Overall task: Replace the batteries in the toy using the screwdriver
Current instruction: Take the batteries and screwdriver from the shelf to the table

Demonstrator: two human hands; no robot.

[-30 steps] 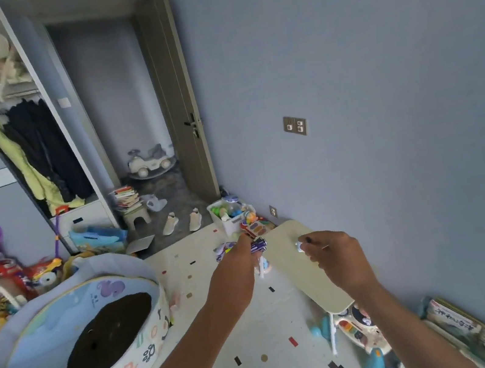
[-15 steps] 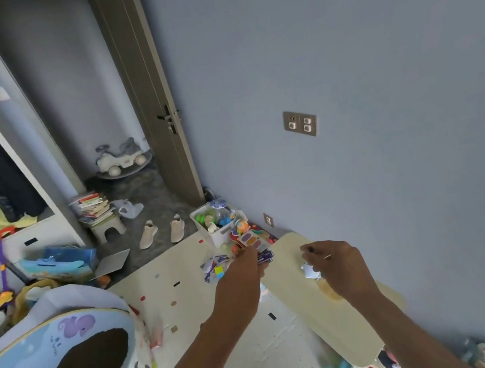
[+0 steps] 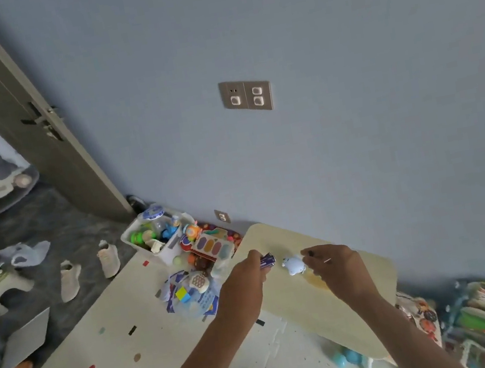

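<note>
- Toy (image 3: 294,264): a small pale blue figure, which I see over the cream tabletop (image 3: 347,320), between my two hands and touching the fingertips of the right one.
- My right hand (image 3: 337,267) has its fingers curled in a pinch around a thin screwdriver (image 3: 320,257); a dark end shows near the fingertips and a pale tip pokes out past the knuckles. Whether this hand also grips the toy, I cannot tell.
- My left hand (image 3: 245,283) is closed on a small purple and white pack (image 3: 267,260), probably the batteries, with the pack sticking out past the fingers just beside the toy.
- Both forearms reach up from the bottom edge toward the tabletop.
- Behind the tabletop, against the blue wall, a white bin (image 3: 160,239) holds bright toys, and more toys lie scattered on the speckled floor mat (image 3: 137,330) near it.
- A double wall socket (image 3: 245,96) sits higher on the wall.
</note>
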